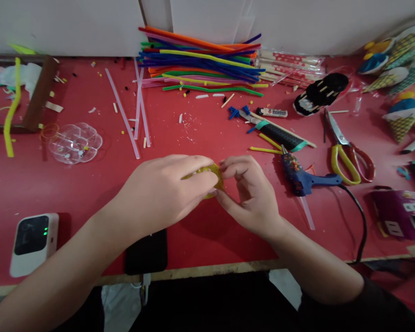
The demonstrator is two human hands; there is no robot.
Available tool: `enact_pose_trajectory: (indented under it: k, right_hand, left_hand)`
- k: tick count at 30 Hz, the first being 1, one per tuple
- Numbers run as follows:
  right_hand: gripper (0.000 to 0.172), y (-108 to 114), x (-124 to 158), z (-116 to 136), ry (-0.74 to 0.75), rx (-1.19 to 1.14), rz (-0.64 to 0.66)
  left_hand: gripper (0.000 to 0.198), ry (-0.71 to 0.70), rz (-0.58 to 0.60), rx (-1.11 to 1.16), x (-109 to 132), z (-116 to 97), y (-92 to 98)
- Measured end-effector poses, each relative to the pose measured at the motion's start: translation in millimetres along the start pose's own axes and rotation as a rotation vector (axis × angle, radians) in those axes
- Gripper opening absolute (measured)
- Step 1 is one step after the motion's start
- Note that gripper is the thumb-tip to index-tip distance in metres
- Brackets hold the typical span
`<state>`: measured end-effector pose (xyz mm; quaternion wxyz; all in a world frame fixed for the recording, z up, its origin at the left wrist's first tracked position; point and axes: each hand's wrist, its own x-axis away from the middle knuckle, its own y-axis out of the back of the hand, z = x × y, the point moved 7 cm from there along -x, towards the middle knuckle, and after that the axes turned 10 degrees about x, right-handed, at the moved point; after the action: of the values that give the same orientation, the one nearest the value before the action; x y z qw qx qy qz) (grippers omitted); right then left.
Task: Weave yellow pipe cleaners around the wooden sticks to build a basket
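Note:
A small yellow object [218,176] with pale dots along it is held between my hands, over the red table's middle. My left hand [171,186] wraps over it from the left, its fingers covering most of it. From the right, my right hand [247,191] pinches the object's right edge between thumb and fingers. What exactly the object is cannot be made out.
Colourful pipe cleaners [204,62] lie at the back. A blue glue gun [297,175], pliers [280,133] and scissors [346,152] are on the right. A clear flower-shaped tray [75,143], a black phone [147,252] and a white device [33,244] lie left.

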<state>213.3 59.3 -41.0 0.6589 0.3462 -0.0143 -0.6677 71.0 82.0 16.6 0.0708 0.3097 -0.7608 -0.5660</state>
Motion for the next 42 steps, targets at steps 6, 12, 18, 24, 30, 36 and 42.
enact_pose_trajectory:
  k: [6,12,18,24,30,36,42]
  right_hand:
    - [0.023,-3,2,-7,-0.079,-0.095,0.04]
    - [0.025,-4,3,-9,-0.096,-0.1,0.027]
    - [0.027,-3,3,-9,-0.113,-0.131,0.025]
    - [0.028,-5,3,-10,-0.135,-0.151,0.023]
    - [0.039,10,-7,-3,0.026,-0.077,0.189]
    - [0.015,28,-17,-5,0.224,0.076,0.312]
    - [0.01,17,-13,3,0.345,0.17,0.24]
  left_hand:
    - [0.021,-0.034,-0.063,-0.056,4,-8,-0.1]
    - [0.02,0.001,-0.039,-0.052,1,-7,-4.9]
    - [0.02,0.057,-0.039,-0.002,0,-4,-5.2]
    - [0.017,0.072,-0.063,0.037,0,-3,-7.2]
    - [0.017,0.092,-0.08,0.069,1,0,-8.6]
    - [0.016,0.098,-0.084,0.09,1,1,-9.5]
    - [0.014,0.094,-0.097,0.093,3,2,-10.0]
